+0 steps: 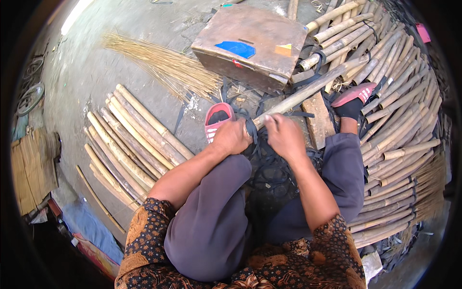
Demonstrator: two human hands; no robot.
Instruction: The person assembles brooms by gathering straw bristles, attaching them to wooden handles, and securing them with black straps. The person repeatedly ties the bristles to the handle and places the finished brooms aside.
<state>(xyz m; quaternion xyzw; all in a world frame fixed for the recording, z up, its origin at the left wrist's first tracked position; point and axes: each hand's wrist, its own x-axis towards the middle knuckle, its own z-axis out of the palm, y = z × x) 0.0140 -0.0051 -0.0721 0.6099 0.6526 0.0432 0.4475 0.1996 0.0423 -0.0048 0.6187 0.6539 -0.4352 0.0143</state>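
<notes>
A long bamboo stick [308,91] lies slanted in front of me, its far end resting toward the bamboo pile at the right. My left hand [232,137] grips its near end, where a black strap [252,131] is wound around it. My right hand [285,136] closes on the stick just beside the left, touching the strap. A heap of loose black straps [269,166] lies between my knees under both hands.
A brown wooden box [250,45] stands ahead. A row of bamboo sticks [130,144] lies at the left, a big pile [399,125] at the right. A bundle of thin straw [163,65] lies beyond. A wooden block [318,120] sits by my right foot.
</notes>
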